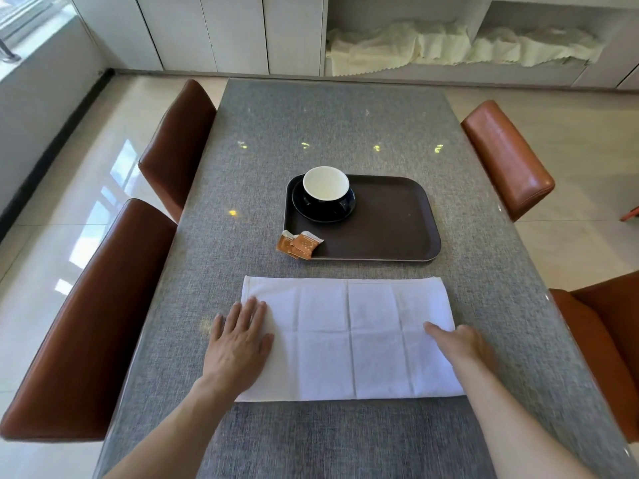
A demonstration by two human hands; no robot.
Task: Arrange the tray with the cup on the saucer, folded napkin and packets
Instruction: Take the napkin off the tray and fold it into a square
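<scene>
The napkin (349,340) is laid out flat on the grey table (328,133), white with fold creases showing, right in front of the person. The left hand (238,344) lies flat on its left end, fingers spread, gripping nothing. The right hand (460,344) rests on the right end, fingers out straight, also not clamped on anything. Beyond it, the cup (325,186) sits on the saucer (323,210) in the tray's (390,223) far left corner. The packets (299,244) overlap the tray's near left edge.
</scene>
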